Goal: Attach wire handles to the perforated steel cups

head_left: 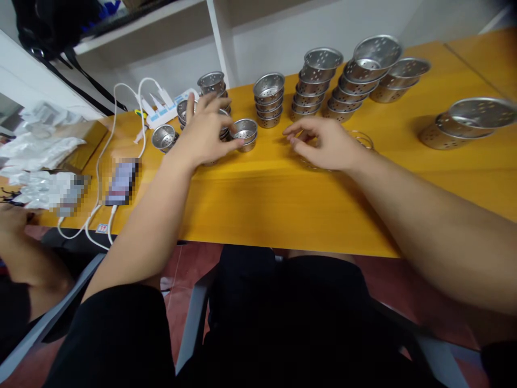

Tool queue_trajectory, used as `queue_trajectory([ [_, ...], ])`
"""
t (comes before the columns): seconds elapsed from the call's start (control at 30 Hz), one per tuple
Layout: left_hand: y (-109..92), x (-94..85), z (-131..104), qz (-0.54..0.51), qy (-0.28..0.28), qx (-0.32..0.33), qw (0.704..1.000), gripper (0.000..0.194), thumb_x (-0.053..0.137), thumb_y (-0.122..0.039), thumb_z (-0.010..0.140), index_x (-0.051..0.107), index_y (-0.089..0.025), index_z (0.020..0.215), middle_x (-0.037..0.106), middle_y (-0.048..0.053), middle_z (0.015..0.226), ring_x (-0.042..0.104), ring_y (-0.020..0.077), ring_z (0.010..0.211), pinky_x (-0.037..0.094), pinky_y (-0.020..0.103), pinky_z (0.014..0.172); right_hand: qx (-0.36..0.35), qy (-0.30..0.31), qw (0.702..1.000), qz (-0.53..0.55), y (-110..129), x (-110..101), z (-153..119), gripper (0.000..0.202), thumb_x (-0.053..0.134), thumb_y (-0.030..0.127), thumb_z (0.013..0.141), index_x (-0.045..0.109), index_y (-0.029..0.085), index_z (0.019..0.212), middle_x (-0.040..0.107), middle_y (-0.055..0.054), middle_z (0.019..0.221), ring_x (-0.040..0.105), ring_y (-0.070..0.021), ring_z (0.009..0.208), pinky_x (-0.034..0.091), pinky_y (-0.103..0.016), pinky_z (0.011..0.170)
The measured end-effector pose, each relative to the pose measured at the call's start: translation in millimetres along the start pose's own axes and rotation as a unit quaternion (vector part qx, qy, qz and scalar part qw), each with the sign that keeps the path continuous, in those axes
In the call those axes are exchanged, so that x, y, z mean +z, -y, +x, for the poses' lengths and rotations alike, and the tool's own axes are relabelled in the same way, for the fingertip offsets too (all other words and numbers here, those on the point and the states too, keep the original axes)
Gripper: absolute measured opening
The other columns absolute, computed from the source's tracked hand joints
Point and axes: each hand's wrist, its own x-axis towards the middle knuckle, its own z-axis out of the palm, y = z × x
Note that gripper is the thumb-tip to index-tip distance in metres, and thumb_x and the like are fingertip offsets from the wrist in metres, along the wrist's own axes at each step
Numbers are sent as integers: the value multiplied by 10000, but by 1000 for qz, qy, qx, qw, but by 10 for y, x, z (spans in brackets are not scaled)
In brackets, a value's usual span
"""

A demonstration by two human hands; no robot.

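My left hand is over a group of small perforated metal cups, fingers spread. Its thumb tip reaches the near side of a short stack of cups; whether it touches is unclear. Partly hidden behind that hand are more cups, while one small cup sits to its left. My right hand hovers low above the table, fingers loosely bent, a gap between thumb and forefinger, and nothing visible in them. Thin wire rings lie beside and beneath it, mostly covered. Straight behind stands a stack of perforated cups.
Taller stacks of cups and wide cups line the back of the yellow table. Two nested cups stand far right. A power strip, cables, a phone and plastic bags occupy the left, near another person's arm.
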Motion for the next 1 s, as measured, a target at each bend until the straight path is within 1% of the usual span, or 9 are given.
queue_trajectory([
  [0.1, -8, 220, 96, 25, 36, -8, 999, 111, 939, -415, 874, 918, -358, 967, 754, 11, 1679, 348, 505, 1841, -16, 874, 1568, 3, 1, 1000, 2, 2, -4, 10, 244, 749, 440, 1058, 848, 273, 1204, 873, -125, 1116, 791, -343, 934, 687, -591, 929],
  [0.23, 219, 491, 224, -20, 11, 28, 999, 53, 871, -343, 908, 874, -373, 952, 732, 41, 1641, 398, 485, 1805, 33, 895, 1567, 26, 11, 999, 27, 53, -30, 4, 283, 803, 617, 1044, 841, 357, 1150, 889, -88, 1146, 778, -379, 1008, 674, -703, 1063],
  [0.37, 273, 756, 266, -183, -40, 103, 977, 258, 957, -400, 898, 800, -306, 1080, 683, 102, 1665, 506, 497, 1728, 250, 830, 1557, 62, 20, 997, 40, 134, -45, -13, 401, 808, 835, 981, 854, 485, 1171, 876, -39, 1103, 755, -422, 1071, 653, -789, 1125],
  [0.43, 144, 841, 233, -246, -61, 123, 960, 318, 927, -487, 962, 757, -278, 1130, 638, 108, 1718, 510, 481, 1740, 375, 775, 1513, 68, 25, 996, 59, 165, -37, -17, 568, 806, 916, 943, 830, 512, 1341, 877, -21, 1236, 768, -417, 1097, 667, -777, 1116],
  [0.53, -93, 939, 174, -272, -57, 127, 952, 386, 873, -617, 1023, 730, -278, 1140, 587, 97, 1776, 497, 453, 1768, 452, 697, 1480, 36, 36, 995, 88, 190, -18, -12, 895, 844, 990, 866, 719, 473, 1585, 805, -52, 1518, 796, -419, 1163, 681, -734, 1092],
  [0.67, -188, 1190, 171, -306, -66, 97, 945, 538, 857, -774, 1022, 711, -291, 1210, 583, 109, 1763, 445, 452, 1815, 521, 651, 1425, 3, 40, 997, 64, 196, -8, -8, 814, 888, 925, 895, 740, 386, 1486, 803, -106, 1459, 772, -433, 1228, 662, -693, 1129],
  [0.8, -119, 1474, 211, -370, -72, 63, 924, 866, 911, -801, 984, 509, -319, 1580, 686, 132, 1606, 681, 393, 1610, 592, 630, 1347, -2, 42, 998, 51, 205, -18, -19, 750, 915, 817, 917, 722, 331, 1456, 806, -134, 1416, 758, -398, 1170, 674, -657, 1113],
  [0.87, -112, 1530, 214, -381, -78, 62, 919, 997, 947, -772, 965, 402, -317, 1665, 747, 140, 1529, 762, 361, 1491, 616, 617, 1327, 0, 42, 997, 58, 215, -31, -20, 743, 930, 825, 900, 721, 365, 1445, 808, -115, 1440, 753, -403, 1190, 661, -672, 1141],
  [1.0, -136, 1505, 193, -378, -85, 72, 919, 1053, 989, -779, 910, 407, -332, 1665, 756, 152, 1565, 766, 358, 1498, 633, 591, 1325, 13, 57, 995, 79, 223, -81, -12, 796, 979, 876, 815, 740, 386, 1396, 828, -91, 1379, 743, -432, 1199, 635, -712, 1174],
])
